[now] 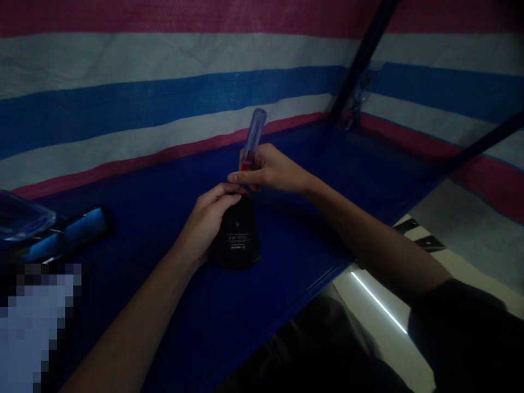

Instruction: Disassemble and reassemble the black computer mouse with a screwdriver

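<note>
A black, rounded handheld device [237, 234] lies on the blue surface with small white print, including a CE mark, facing up. What kind of device it is I cannot make out. My left hand [213, 210] is closed around its left side and far end, the thumb and forefinger close to the screwdriver's tip. In my right hand [266, 169] is a screwdriver [255, 130] with a clear purplish handle and a red collar, tilted slightly to the right. Its thin shaft points down at the device's far end; the exact contact point is hidden by fingers.
The blue surface [286, 256] runs back to a striped sheet wall [172, 103]. At the left are a clear plastic container [24, 215] and a dark object with a shiny blue face [85, 226]. Dark poles [364, 60] stand at the right. A pixelated patch covers the lower left.
</note>
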